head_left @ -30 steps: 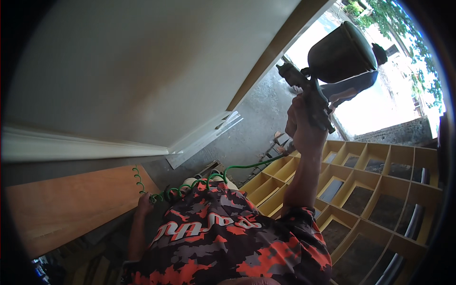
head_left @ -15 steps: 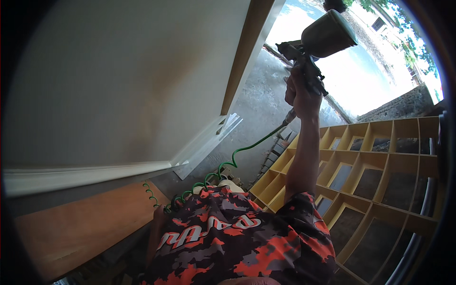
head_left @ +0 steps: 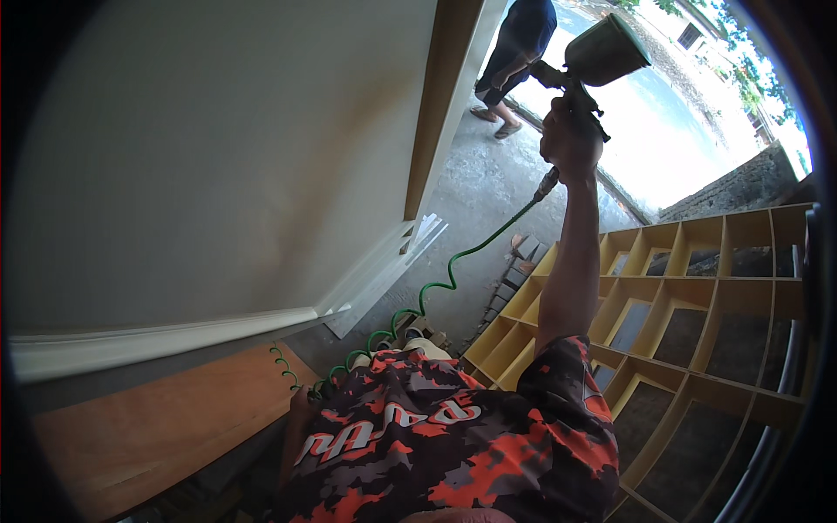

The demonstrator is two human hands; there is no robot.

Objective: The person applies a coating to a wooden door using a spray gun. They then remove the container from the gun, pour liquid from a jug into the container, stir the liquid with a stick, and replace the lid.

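Observation:
In my raised right hand is a spray gun with a grey paint cup on top. My fingers are closed round its handle, and its nozzle side faces left. A green coiled air hose runs from the gun's base down past my shirt. Low on the left, my left hand is closed on the hose, its fingers partly hidden by my body. A large pale panel with a white edge stands on the left, a brownish shaded patch on its surface.
A yellowish wooden grid frame stands at the right. A reddish-brown board lies at lower left. White strips lean beside the panel. At the doorway, a person in dark clothes walks on the concrete floor.
My right hand with the spray gun has shifted slightly right, its wrist turned a little. A person has come into view in the doorway. The hose hangs in a longer curve.

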